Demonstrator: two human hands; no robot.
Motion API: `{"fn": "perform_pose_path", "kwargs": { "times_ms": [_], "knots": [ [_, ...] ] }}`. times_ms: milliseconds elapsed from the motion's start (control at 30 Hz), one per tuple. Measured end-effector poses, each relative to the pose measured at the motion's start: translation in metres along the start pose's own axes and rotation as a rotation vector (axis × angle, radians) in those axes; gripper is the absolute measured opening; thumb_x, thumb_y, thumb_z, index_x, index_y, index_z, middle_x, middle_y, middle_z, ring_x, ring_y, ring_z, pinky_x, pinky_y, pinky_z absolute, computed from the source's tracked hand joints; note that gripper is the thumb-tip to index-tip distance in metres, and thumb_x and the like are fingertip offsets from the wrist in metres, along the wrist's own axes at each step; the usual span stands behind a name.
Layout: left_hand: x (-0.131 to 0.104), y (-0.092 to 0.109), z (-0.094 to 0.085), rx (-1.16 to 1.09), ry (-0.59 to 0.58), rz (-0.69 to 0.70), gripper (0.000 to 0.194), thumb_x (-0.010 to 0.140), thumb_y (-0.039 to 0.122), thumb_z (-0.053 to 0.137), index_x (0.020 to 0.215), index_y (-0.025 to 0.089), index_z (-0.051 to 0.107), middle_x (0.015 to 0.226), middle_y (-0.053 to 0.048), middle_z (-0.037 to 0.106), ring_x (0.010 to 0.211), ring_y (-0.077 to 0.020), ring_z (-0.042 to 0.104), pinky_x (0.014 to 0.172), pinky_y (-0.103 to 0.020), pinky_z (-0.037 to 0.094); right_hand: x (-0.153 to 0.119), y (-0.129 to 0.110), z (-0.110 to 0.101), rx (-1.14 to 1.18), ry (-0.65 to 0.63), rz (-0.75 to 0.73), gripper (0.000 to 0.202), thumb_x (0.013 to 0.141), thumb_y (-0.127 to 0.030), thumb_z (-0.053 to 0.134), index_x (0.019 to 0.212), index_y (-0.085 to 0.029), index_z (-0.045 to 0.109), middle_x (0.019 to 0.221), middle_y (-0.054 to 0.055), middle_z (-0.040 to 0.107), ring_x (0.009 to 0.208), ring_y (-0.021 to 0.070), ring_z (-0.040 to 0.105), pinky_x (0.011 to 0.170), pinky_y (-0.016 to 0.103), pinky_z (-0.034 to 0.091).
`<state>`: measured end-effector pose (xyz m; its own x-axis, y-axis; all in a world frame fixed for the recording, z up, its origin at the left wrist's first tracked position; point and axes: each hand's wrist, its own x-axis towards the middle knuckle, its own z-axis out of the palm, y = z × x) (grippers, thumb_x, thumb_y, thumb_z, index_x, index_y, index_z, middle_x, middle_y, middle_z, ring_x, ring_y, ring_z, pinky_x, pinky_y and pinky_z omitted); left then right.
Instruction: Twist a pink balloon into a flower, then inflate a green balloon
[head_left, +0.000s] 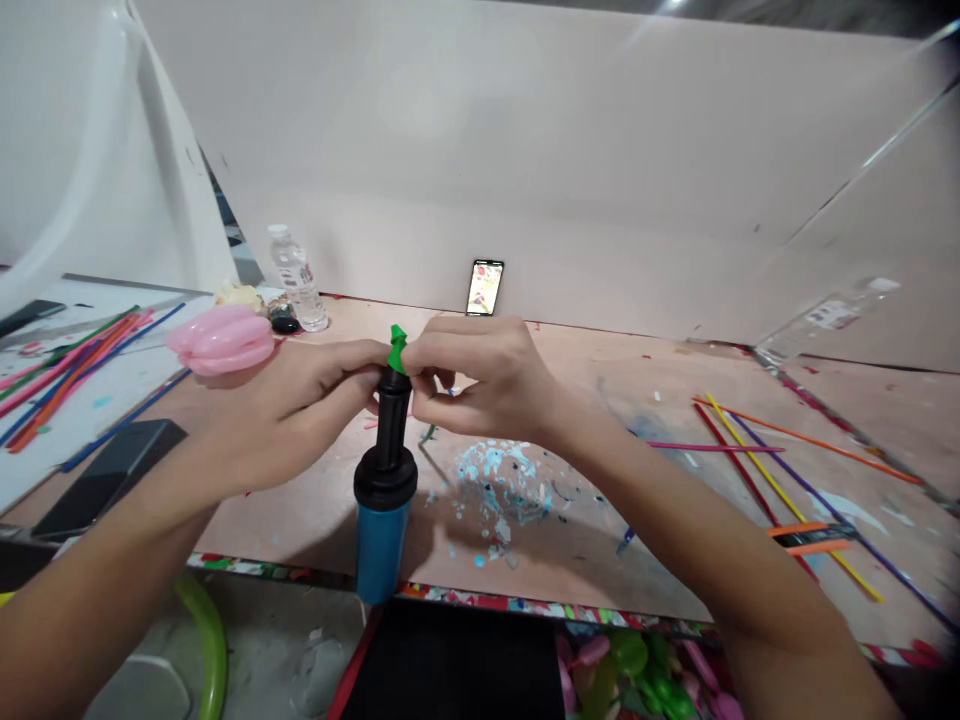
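A hand balloon pump (384, 535), blue below with a black top, stands upright at the table's front edge. Over its nozzle sits the bunched end of a green balloon (397, 352). From the left, my left hand (307, 405) pinches that balloon at the nozzle, fingertips closed. My right hand (480, 375) grips it from the other side, thumb and fingers pressed together and the other fingers curled. The fingers partly cover the balloon's mouth and the nozzle tip.
A pink inflated balloon (221, 340) and a water bottle (300, 280) are at the left back. A phone (485, 288) leans on the rear panel. Long uninflated balloons (780, 480) and scissors (814, 537) lie right; a dark box (112, 475) lies left.
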<state>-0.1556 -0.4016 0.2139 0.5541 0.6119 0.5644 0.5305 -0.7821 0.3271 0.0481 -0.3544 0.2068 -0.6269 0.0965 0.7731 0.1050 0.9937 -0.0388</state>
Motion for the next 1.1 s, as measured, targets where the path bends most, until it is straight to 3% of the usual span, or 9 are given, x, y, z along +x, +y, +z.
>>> {"fn": "perform_pose_path", "kwargs": {
  "times_ms": [133, 300, 500, 667, 800, 900, 967, 1033, 1100],
  "knots": [
    [-0.003, 0.0, 0.014, -0.29, 0.083, -0.221, 0.016, 0.092, 0.023, 0.05, 0.097, 0.019, 0.064, 0.083, -0.002, 0.067, 0.078, -0.017, 0.064, 0.064, -0.025, 0.052, 0.001, 0.0, 0.007, -0.083, 0.029, 0.047, 0.011, 0.079, -0.011, 0.048, 0.07, -0.017, 0.054, 0.06, -0.004, 0.05, 0.056, 0.0068, 0.044, 0.056, 0.019, 0.033],
    [-0.004, -0.002, 0.035, -0.712, 0.298, -0.482, 0.018, 0.086, 0.029, 0.063, 0.099, 0.019, 0.055, 0.07, 0.002, 0.062, 0.062, -0.0119, 0.062, 0.059, -0.022, 0.052, -0.004, 0.002, 0.015, -0.166, 0.085, 0.154, 0.009, 0.077, -0.016, 0.05, 0.07, -0.017, 0.056, 0.053, -0.007, 0.046, 0.051, 0.0061, 0.04, 0.054, 0.02, 0.03],
    [0.002, -0.003, 0.044, -0.875, 0.32, -0.523, 0.02, 0.088, 0.036, 0.06, 0.096, 0.018, 0.059, 0.078, -0.001, 0.064, 0.065, -0.0114, 0.063, 0.056, -0.018, 0.052, -0.003, 0.005, 0.018, -0.173, 0.069, 0.204, 0.012, 0.076, -0.016, 0.049, 0.07, -0.017, 0.06, 0.053, -0.007, 0.048, 0.05, 0.0061, 0.041, 0.054, 0.02, 0.03],
    [0.009, -0.002, 0.049, -1.059, 0.384, -0.667, 0.015, 0.086, 0.029, 0.063, 0.09, 0.018, 0.054, 0.064, 0.003, 0.058, 0.048, -0.0072, 0.055, 0.042, -0.013, 0.043, -0.006, 0.005, 0.022, -0.229, 0.062, 0.261, 0.013, 0.078, -0.018, 0.05, 0.073, -0.016, 0.062, 0.055, -0.006, 0.051, 0.051, 0.0063, 0.042, 0.054, 0.02, 0.029],
    [0.014, -0.002, 0.053, -1.138, 0.339, -0.645, 0.011, 0.085, 0.025, 0.061, 0.089, 0.015, 0.057, 0.067, 0.0, 0.059, 0.05, -0.0104, 0.057, 0.043, -0.018, 0.048, -0.006, 0.005, 0.02, -0.225, 0.035, 0.345, 0.011, 0.078, -0.017, 0.052, 0.07, -0.016, 0.061, 0.055, -0.006, 0.049, 0.052, 0.0063, 0.04, 0.054, 0.021, 0.027],
    [0.015, -0.003, 0.055, -1.179, 0.336, -0.66, 0.01, 0.086, 0.022, 0.056, 0.093, 0.016, 0.057, 0.069, -0.001, 0.059, 0.049, -0.0118, 0.057, 0.042, -0.02, 0.047, -0.006, 0.013, 0.012, -0.081, 0.07, 0.443, 0.008, 0.08, -0.021, 0.056, 0.076, -0.016, 0.062, 0.053, -0.008, 0.04, 0.05, 0.0056, 0.035, 0.052, 0.021, 0.026],
    [0.015, -0.004, 0.057, -1.244, 0.344, -0.658, 0.009, 0.087, 0.021, 0.053, 0.095, 0.017, 0.056, 0.07, 0.0, 0.058, 0.047, -0.0107, 0.053, 0.04, -0.02, 0.043, -0.008, 0.021, 0.006, 0.092, 0.066, 0.542, 0.016, 0.083, -0.026, 0.059, 0.094, -0.015, 0.063, 0.053, -0.01, 0.035, 0.048, 0.0057, 0.032, 0.05, 0.021, 0.025],
    [0.015, -0.007, 0.058, -1.336, 0.346, -0.633, 0.01, 0.089, 0.021, 0.05, 0.095, 0.016, 0.056, 0.07, 0.0, 0.054, 0.046, -0.0093, 0.049, 0.041, -0.02, 0.041, -0.011, 0.029, 0.002, 0.264, -0.041, 0.608, 0.029, 0.086, -0.031, 0.06, 0.109, -0.014, 0.059, 0.054, -0.011, 0.035, 0.048, 0.0057, 0.031, 0.048, 0.02, 0.025],
    [0.015, -0.011, 0.057, -1.422, 0.33, -0.626, 0.012, 0.09, 0.02, 0.047, 0.094, 0.015, 0.057, 0.067, 0.001, 0.049, 0.046, -0.0086, 0.046, 0.042, -0.019, 0.039, -0.014, 0.036, 0.001, 0.365, -0.183, 0.62, 0.027, 0.088, -0.034, 0.059, 0.105, -0.013, 0.061, 0.057, -0.009, 0.04, 0.049, 0.0055, 0.033, 0.048, 0.02, 0.026]
  ]
}}
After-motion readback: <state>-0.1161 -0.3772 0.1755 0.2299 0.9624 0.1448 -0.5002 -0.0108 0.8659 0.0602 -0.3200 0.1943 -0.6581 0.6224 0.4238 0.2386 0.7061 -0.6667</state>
